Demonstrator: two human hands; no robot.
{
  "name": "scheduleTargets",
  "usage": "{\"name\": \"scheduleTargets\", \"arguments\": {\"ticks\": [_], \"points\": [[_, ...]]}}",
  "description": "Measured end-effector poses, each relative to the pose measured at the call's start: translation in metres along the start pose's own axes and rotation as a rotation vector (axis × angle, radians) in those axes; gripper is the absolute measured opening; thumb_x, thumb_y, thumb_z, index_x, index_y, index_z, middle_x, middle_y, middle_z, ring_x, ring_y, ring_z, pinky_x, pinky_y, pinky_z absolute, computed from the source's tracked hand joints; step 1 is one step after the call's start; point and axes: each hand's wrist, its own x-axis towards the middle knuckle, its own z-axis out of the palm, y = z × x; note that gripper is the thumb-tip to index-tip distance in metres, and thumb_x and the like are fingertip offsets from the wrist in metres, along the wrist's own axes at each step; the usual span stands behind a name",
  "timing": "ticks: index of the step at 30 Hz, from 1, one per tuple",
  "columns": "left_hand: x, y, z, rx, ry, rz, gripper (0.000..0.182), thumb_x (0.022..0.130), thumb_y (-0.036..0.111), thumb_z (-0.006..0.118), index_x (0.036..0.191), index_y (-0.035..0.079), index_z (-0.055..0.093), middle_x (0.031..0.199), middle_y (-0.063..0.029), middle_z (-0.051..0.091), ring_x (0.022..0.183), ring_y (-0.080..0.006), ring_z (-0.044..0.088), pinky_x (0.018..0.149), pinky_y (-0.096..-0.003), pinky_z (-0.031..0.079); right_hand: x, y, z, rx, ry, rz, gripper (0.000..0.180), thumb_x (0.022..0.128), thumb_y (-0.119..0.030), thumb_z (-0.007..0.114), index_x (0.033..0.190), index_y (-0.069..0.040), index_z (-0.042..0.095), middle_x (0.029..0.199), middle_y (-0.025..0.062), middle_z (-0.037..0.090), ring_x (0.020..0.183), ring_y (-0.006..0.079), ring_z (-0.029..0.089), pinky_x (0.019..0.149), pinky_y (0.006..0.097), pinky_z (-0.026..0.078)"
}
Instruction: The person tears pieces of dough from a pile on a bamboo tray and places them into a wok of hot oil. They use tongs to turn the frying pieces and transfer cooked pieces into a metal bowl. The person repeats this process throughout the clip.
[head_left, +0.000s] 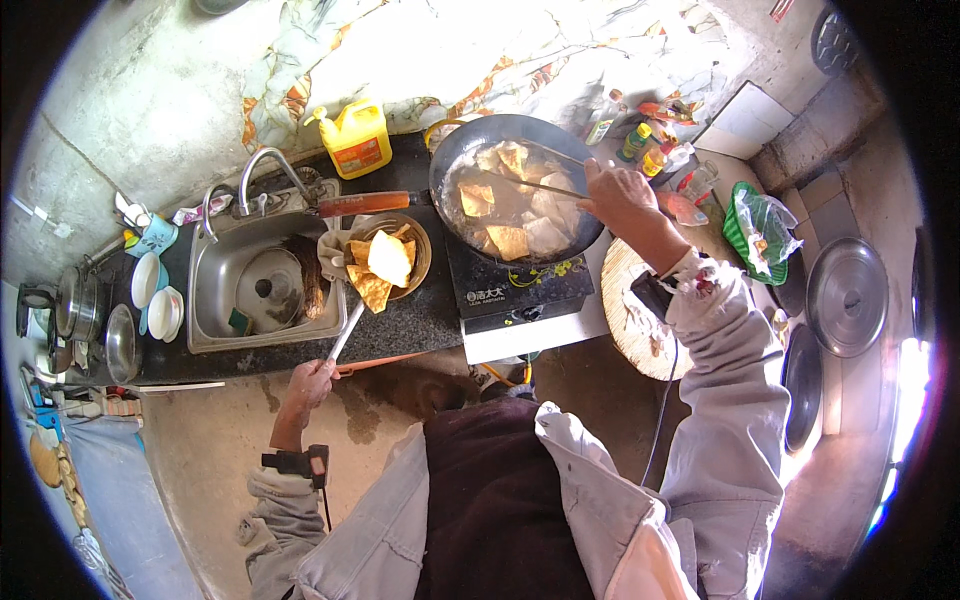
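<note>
My right hand (621, 196) grips a pair of long chopsticks (541, 185), their tips spread over the wok (441, 176). In the wok, flat pieces of food (507, 241) lie in bubbling liquid, some golden and some paler. Low at the left, my left hand (309, 382) is closed around the pale handle (346, 328) of a utensil whose head is hidden under golden fried pieces (369, 286). These pieces are at a round brown bowl or basket (421, 259) by the sink; whether the utensil rests on it is unclear.
A gas stove (525, 289) carries the wok, whose wooden handle (364, 204) points towards the sink (262, 341). Behind stands a yellow jug (356, 139). At the right are a round straw mat (619, 315), several bottles (636, 141) and a green basket (739, 232). White bowls (163, 313) stand left.
</note>
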Motion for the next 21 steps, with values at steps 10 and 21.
{"name": "scheduleTargets", "arguments": {"ticks": [10, 21], "points": [[0.002, -0.006, 0.005, 0.048, 0.049, 0.055, 0.033, 0.097, 0.031, 0.052, 0.078, 0.005, 0.058, 0.055, 0.0078, 0.038, 0.044, -0.0034, 0.032, 0.04, -0.0231, 0.024, 0.039, -0.021, 0.041, -0.173, 0.093, -0.111, 0.011, 0.085, -0.014, 0.057, 0.088, -0.006, 0.063, 0.08, 0.0103, 0.067, 0.072, 0.0239, 0.07, 0.061, 0.0343, 0.057], [-0.001, -0.002, 0.008, 0.011, 0.027, 0.012, 0.031, 0.097, 0.032, 0.052, 0.08, 0.007, 0.058, 0.053, 0.0078, 0.037, 0.042, -0.0035, 0.031, 0.038, -0.0234, 0.023, 0.005, 0.057, 0.005, 0.56, -0.085, 0.114, 0.035, 0.082, -0.038, 0.066, 0.086, -0.003, 0.067, 0.074, 0.0206, 0.065, 0.074, 0.0329, 0.067, 0.07, 0.0437, 0.052]]}}
